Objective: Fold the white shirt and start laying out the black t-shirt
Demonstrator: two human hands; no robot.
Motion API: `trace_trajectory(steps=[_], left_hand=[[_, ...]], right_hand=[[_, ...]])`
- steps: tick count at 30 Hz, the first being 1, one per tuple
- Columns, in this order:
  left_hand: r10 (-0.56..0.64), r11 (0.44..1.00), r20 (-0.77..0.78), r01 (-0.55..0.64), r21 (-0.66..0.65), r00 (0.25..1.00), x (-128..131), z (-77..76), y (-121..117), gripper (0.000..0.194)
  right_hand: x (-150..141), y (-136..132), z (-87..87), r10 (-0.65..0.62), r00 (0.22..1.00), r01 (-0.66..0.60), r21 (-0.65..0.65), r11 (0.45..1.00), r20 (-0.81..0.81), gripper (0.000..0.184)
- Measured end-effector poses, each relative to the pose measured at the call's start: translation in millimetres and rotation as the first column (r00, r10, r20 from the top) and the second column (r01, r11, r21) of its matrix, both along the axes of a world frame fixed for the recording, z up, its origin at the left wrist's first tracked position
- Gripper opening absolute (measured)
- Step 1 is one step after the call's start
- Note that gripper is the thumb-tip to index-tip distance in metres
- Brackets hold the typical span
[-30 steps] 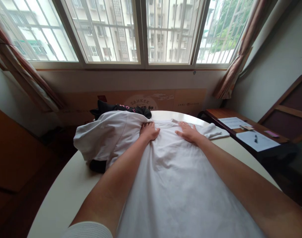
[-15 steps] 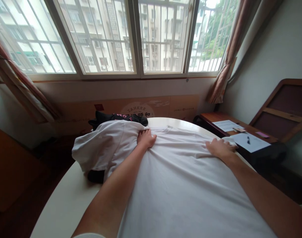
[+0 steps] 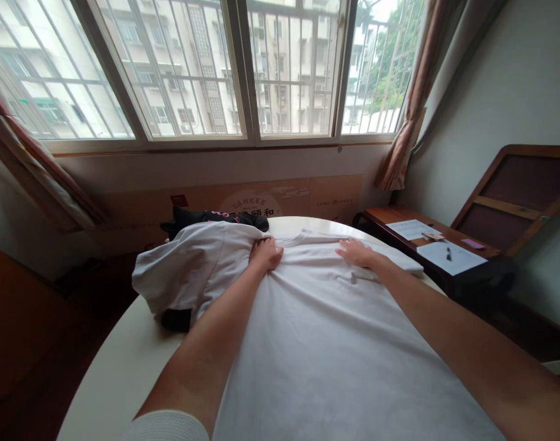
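Observation:
A white T-shirt (image 3: 335, 343) lies spread over a round white table (image 3: 109, 361), its far edge near the table's far rim. My left hand (image 3: 267, 254) is closed on the shirt's far left part, and creases run out from under its fingers. Farther right, my right hand (image 3: 355, 252) rests on the cloth with its fingers stretched forward. A loose white sleeve-like fold (image 3: 192, 263) bunches to the left of my left hand. Behind and beneath that fold is a black cloth item (image 3: 215, 219) with pink lettering; a black bit also shows at its lower edge.
At the right stands a low dark wooden table (image 3: 380, 215) with paper sheets (image 3: 451, 256), a pen (image 3: 448, 253) and a pink item (image 3: 473, 244). A wooden panel (image 3: 509, 205) leans by the wall. A printed cardboard panel (image 3: 289, 193) stands under the barred window.
My right hand has moved left along the shirt's far edge, and the cloth at the right now lies flatter. My left hand stays on the same spot. The view has shifted slightly.

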State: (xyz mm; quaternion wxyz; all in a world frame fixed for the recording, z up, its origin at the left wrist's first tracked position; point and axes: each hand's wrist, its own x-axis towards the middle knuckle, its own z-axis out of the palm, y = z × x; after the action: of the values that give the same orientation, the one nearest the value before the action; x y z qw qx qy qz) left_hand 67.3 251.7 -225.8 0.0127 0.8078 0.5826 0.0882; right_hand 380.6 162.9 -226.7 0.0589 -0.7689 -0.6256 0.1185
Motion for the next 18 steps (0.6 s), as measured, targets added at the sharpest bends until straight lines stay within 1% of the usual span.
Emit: trace_trajectory(steps=[2, 5, 7, 8, 10, 12, 13, 15, 17, 18], left_hand=[[0.008, 1.000, 0.004, -0.008, 0.011, 1.000, 0.7, -0.7, -1.3, 0.061], [0.027, 0.999, 0.014, -0.028, 0.039, 1.000, 3.5, -0.5, -5.6, 0.058], [0.023, 0.997, 0.025, -0.025, 0.073, 0.999, 3.9, 4.6, -9.4, 0.050], [0.013, 0.995, 0.034, -0.016, 0.096, 0.999, 2.5, 9.6, -10.9, 0.047], [-0.010, 0.983, 0.035, 0.004, 0.186, 0.999, -4.9, 24.6, -11.2, 0.045], [0.018, 0.961, -0.017, -0.013, 0.278, 1.000, -17.9, 45.2, -6.7, 0.046], [0.055, 0.956, -0.058, -0.035, 0.292, 0.997, -25.5, 56.7, -2.7, 0.044], [0.132, 0.961, -0.131, -0.095, 0.259, 0.983, -39.4, 79.9, 7.2, 0.036], [0.183, 0.967, -0.145, -0.152, 0.204, 0.972, -48.4, 101.5, 17.6, 0.033], [0.205, 0.963, -0.133, -0.176, 0.202, 0.970, -50.3, 111.2, 22.4, 0.034]], right_hand=[[-5.5, 12.5, -0.9, -0.056, 0.998, 0.056, 0.011, 0.998, 0.001, 0.065], [-6.7, 23.0, 6.6, -0.141, 0.990, 0.141, 0.007, 0.990, 0.014, 0.063], [-10.0, 29.2, 14.1, -0.198, 0.979, 0.199, -0.017, 0.980, 0.038, 0.065], [-13.9, 32.8, 16.9, -0.221, 0.974, 0.223, -0.027, 0.974, 0.052, 0.066], [-26.9, 40.5, 18.2, -0.220, 0.973, 0.222, -0.022, 0.975, 0.066, 0.070], [-44.7, 47.2, 13.1, -0.137, 0.989, 0.137, 0.005, 0.991, 0.052, 0.073], [-54.1, 49.7, 8.8, -0.078, 0.996, 0.077, 0.016, 0.997, 0.037, 0.074], [-70.4, 52.7, -1.1, 0.017, 1.000, -0.017, 0.018, 1.000, 0.001, 0.076], [-80.3, 54.2, -9.1, 0.042, 0.999, -0.041, 0.004, 0.999, -0.030, 0.081], [-82.3, 55.1, -11.4, 0.038, 0.998, -0.038, 0.001, 0.999, -0.042, 0.084]])
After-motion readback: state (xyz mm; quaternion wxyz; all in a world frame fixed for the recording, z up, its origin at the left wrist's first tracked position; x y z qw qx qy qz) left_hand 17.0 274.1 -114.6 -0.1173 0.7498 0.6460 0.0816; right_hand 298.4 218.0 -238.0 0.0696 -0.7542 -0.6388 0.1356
